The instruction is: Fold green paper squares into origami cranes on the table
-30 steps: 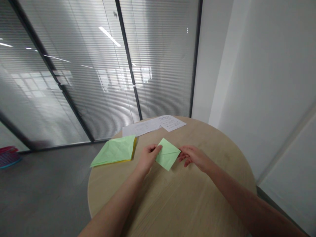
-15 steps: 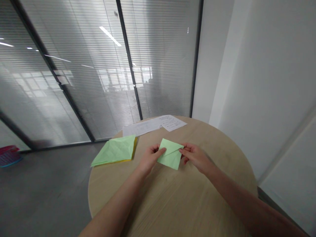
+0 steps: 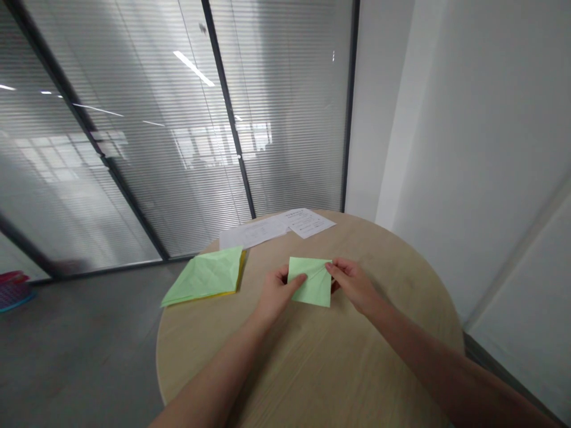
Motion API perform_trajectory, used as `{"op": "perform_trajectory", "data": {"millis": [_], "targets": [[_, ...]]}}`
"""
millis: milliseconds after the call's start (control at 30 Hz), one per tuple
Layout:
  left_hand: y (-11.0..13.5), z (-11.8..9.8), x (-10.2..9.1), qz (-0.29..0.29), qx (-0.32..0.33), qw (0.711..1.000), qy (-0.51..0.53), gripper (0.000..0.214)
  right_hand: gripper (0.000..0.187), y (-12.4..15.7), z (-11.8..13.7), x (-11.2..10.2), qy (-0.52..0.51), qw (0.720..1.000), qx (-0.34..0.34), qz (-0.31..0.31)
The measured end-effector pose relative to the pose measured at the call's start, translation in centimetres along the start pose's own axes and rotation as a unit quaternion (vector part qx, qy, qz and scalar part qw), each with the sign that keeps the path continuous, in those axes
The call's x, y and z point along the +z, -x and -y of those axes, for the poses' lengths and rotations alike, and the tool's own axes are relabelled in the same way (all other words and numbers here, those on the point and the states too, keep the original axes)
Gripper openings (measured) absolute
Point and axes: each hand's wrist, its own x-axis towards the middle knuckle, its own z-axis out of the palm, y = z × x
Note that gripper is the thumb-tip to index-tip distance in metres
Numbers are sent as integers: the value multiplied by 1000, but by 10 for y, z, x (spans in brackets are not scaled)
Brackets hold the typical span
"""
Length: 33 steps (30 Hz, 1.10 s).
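A small square of folded light-green paper (image 3: pixel 316 292) is held up over the round table, with a diagonal fold line crossing its face. My left hand (image 3: pixel 277 291) grips its left side, thumb lying on the front and fingers behind. At the upper right corner my right hand (image 3: pixel 352 282) pinches the paper between thumb and fingers. Its fingertips behind the sheet are partly hidden. Left of my hands, a stack of larger green paper (image 3: pixel 207 273) lies on the table with a yellow edge showing beneath.
White printed sheets (image 3: pixel 254 233) lie at the far side of the round wooden table (image 3: pixel 321 368). Beyond stands a glass partition with blinds (image 3: pixel 294 119), and a white wall (image 3: pixel 482 148) rises on the right. A red and blue basket (image 3: pixel 14 291) sits on the floor at far left.
The green paper has turned so its top edge is now nearly level. My left thumb has slid inward on it, and the right fingers stay at the corner. The view has shifted slightly.
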Motion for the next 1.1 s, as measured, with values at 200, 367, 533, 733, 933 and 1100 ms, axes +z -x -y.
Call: {"op": "perform_trajectory", "data": {"millis": [200,367,533,733,933,1100], "targets": [[-1,2,0,8,-15,1000,27,32,32,0,-3,-1,-1,1000,-5,-23],[-2,6,0,39,-26,998,44,36,26,-1,-7,-1,-44,998,15,-30],[-3,10,-1,15,-21,1000,18,39,27,-2,-9,-3,-62,997,28,-40],[-1,6,-2,16,-23,1000,2,40,35,-2,-9,-1,-65,997,30,-21],[-1,3,-1,45,-33,998,-10,44,33,-3,-10,-1,-31,998,43,-18],[-3,1,-4,53,-42,998,-14,43,32,-4,-10,-3,-69,995,61,-42]]}}
